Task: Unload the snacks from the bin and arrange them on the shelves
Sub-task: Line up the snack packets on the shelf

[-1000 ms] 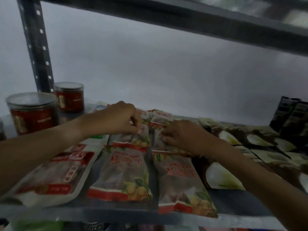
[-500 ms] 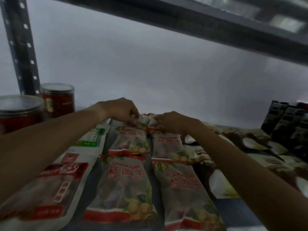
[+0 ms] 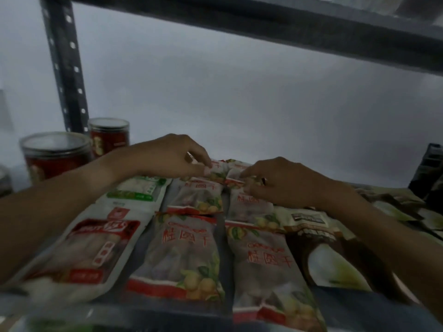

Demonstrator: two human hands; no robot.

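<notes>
Two rows of clear longan snack bags with red lettering lie flat on the shelf (image 3: 359,305): two near bags (image 3: 182,255) (image 3: 271,271), two middle bags (image 3: 199,197) (image 3: 249,207), and two small far bags at the back. My left hand (image 3: 172,156) pinches the far left bag (image 3: 217,170) with thumb and fingers. My right hand (image 3: 278,180) has its fingers curled on the edge of the far right bag (image 3: 233,174). The bin is out of view.
Two red canisters with clear lids (image 3: 54,155) (image 3: 109,136) stand at the back left by the perforated upright (image 3: 64,65). White-and-red pouches (image 3: 96,245) lie left; coconut-print bags (image 3: 328,257) and dark packs (image 3: 431,168) fill the right. An upper shelf beam (image 3: 263,22) crosses overhead.
Both hands reached from the middle bags to the back row and now stay on the two far bags; the view shifted slightly.
</notes>
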